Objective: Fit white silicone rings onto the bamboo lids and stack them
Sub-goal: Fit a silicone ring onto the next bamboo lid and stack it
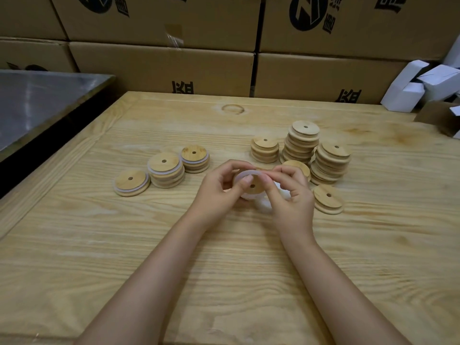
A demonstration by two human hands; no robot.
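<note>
A bamboo lid (254, 186) with a centre hole sits between my two hands over the middle of the table. My left hand (219, 189) grips its left side. My right hand (290, 192) pinches a white silicone ring (245, 174) stretched along the lid's upper edge. More white rings (263, 202) lie partly hidden under my hands. To the left stand three low stacks of ringed lids (165, 170). Stacks of plain lids (302, 141) stand to the right.
A single plain lid (328, 199) lies just right of my right hand. Brown cardboard cartons (161, 68) wall off the table's far edge. White small boxes (420, 85) pile up at the back right. A steel-topped surface (37, 100) adjoins on the left.
</note>
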